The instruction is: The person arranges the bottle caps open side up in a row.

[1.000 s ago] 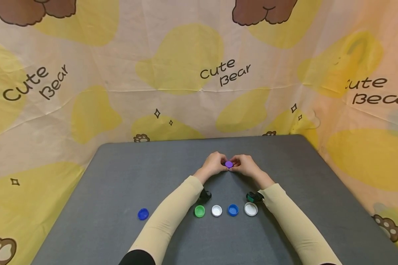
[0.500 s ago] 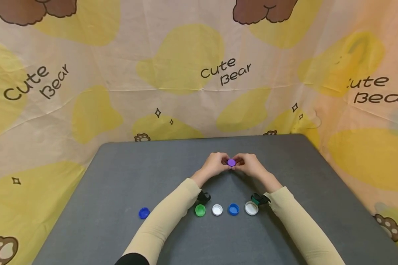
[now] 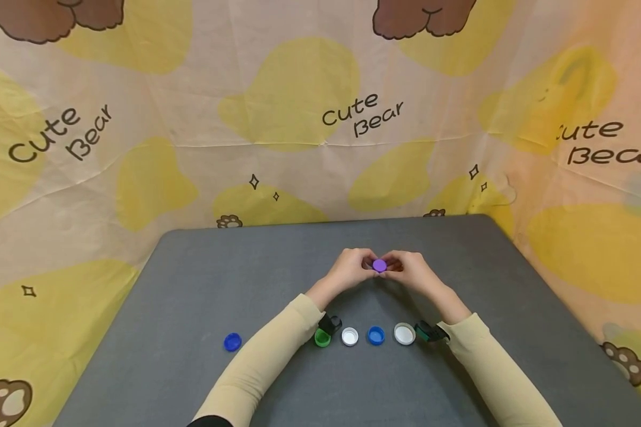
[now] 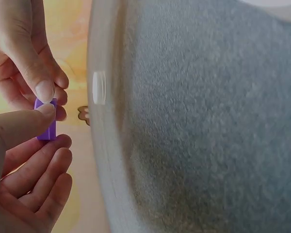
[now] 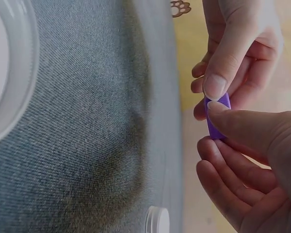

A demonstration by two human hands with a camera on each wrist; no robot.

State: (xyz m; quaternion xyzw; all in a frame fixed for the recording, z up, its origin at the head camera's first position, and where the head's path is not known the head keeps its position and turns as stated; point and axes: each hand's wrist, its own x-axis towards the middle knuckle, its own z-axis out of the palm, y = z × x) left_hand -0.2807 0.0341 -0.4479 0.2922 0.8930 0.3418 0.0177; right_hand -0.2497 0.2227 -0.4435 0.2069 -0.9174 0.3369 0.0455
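Observation:
A small purple bottle cap (image 3: 380, 265) with ribbed sides is held between both hands above the far half of the table. My left hand (image 3: 351, 267) pinches it from the left. From the right, my right hand (image 3: 413, 271) pinches the same cap, and the thumb tips nearly meet on it. Both wrist views show the purple cap (image 4: 49, 127) edge-on, its lower edge by the fingertips; part of it is covered by the thumbs. Nearer the body lie a green cap (image 3: 322, 338), a small white cap (image 3: 349, 337), a blue cap (image 3: 376, 335) and a larger white cap (image 3: 404, 334), hollow sides up.
Another blue cap (image 3: 232, 342) lies apart, left of the left sleeve. The grey table (image 3: 219, 279) ends at a printed cloth backdrop (image 3: 299, 118). In the left wrist view a white cap (image 4: 99, 87) stands near the table's far edge; the head view does not show it.
Both hands have shifted slightly right with the purple cap between them. The right forearm has swung outward, and the left wrist device now covers part of the green cap.

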